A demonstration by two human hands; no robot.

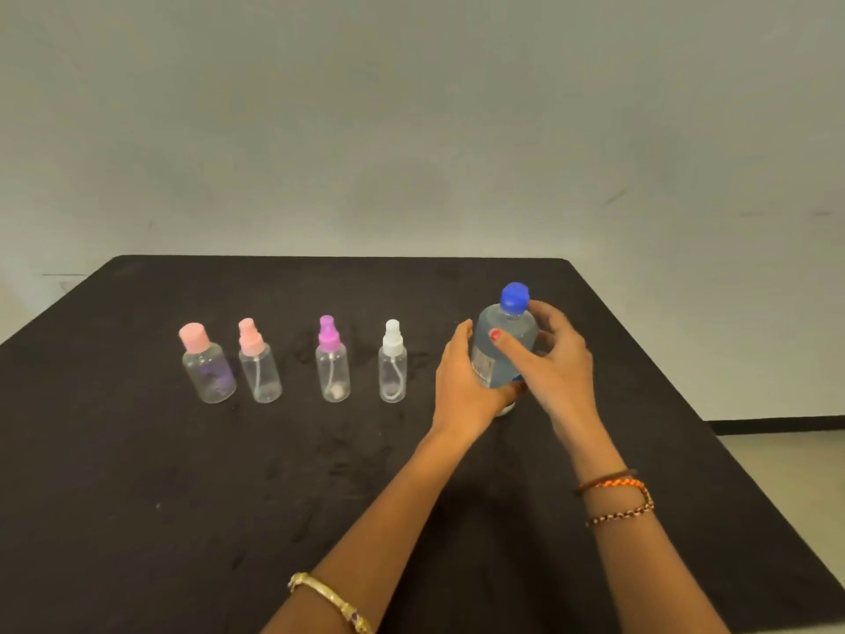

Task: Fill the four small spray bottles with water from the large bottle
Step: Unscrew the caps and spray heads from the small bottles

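We see a black counter (183, 496), a blue cap (515, 297) on the clear large bottle (503, 354), and clear small bottles topped pink (194, 337), pink (249, 337), purple (328, 334) and white (393, 337).

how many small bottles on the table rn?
4, in a row on the black table, left of the large bottle: pink flat cap, pink sprayer, purple sprayer, white sprayer. None appear hidden.
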